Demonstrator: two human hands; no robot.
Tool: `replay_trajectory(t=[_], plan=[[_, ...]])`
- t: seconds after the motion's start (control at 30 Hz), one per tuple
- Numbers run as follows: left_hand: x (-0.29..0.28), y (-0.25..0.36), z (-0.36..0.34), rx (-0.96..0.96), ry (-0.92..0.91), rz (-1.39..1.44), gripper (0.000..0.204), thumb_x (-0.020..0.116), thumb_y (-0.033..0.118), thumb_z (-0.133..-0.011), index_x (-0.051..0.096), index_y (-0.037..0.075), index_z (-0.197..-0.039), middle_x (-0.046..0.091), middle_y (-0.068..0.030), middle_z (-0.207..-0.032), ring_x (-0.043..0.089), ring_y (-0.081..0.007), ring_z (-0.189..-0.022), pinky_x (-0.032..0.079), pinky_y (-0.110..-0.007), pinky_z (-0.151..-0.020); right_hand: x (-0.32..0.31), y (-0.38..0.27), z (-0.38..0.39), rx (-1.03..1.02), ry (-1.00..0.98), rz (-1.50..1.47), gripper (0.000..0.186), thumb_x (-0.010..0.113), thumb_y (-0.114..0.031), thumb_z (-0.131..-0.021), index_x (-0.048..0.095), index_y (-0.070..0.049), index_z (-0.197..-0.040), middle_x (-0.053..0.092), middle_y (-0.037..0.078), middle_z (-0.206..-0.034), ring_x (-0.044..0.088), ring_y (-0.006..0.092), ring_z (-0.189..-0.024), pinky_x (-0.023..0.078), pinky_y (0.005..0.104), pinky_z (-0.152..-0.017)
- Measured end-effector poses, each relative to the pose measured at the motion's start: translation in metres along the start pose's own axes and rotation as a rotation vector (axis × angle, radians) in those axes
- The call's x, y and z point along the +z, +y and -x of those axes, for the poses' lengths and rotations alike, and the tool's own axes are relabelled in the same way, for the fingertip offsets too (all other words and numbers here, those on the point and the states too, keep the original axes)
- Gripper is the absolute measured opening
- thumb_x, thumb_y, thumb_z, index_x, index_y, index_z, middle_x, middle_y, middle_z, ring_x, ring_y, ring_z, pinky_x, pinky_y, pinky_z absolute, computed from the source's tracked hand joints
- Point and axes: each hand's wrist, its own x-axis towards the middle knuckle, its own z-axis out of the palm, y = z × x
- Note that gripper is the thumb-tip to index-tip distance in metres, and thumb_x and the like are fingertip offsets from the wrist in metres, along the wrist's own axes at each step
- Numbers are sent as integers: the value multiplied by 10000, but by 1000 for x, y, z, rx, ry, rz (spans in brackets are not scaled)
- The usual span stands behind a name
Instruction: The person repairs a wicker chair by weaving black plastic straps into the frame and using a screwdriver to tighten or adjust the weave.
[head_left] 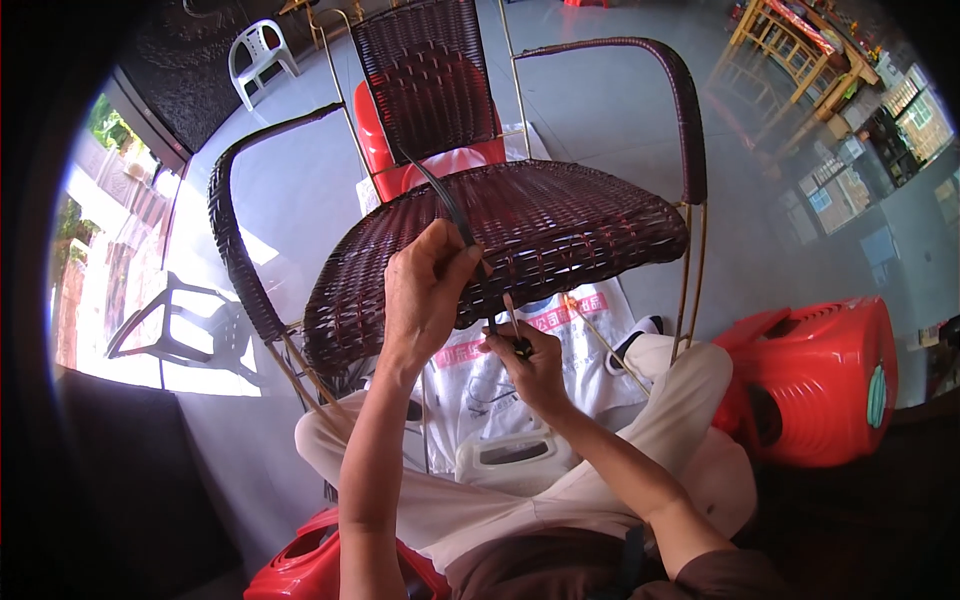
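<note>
A dark brown woven chair with wrapped arms stands before me, its seat (510, 210) facing up. At the seat's front edge, my left hand (425, 290) pinches a dark flat weaving strip (447, 195), whose free length rises toward the backrest (430, 80). Just right of it and lower, my right hand (535, 375) is closed around a small tool with a dark handle (522, 347). Its thin tip points up at the underside of the front edge. Its exact kind is hard to make out.
Red plastic stools stand at my right (820, 380), below my left arm (310, 555) and behind the backrest (370, 125). A printed white sheet (590, 370) lies under the chair, with a whitish plastic container (515, 457) between my legs. A white chair (262, 60) stands far left.
</note>
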Motion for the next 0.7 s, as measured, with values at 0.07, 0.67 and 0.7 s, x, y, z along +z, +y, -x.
replay_trajectory(t=[0.07,0.67,0.7], plan=[[0,2,-4,-69,-46,30,165,541,52,-815,455,3,-683,600,-63,-616,528,-66,-561,418,-227,-523,-8,6,2,-40,5,69,129,632,-62,-779,596,4,-884,602,50,-671,507,78,-537,403,225,-515],[-31,94,-7,264,80,475,162,505,131,-886,561,-14,-840,597,-69,-659,593,-123,-598,504,-248,-609,-45,-73,5,-249,93,103,166,608,-52,-782,596,-10,-942,559,-3,-681,459,49,-552,388,196,-530],[-33,101,-8,279,91,495,171,500,140,-890,561,-11,-835,595,-68,-654,590,-120,-588,503,-240,-597,-45,-80,5,-200,45,114,205,600,-48,-784,580,-4,-983,565,1,-705,462,46,-566,389,193,-541]])
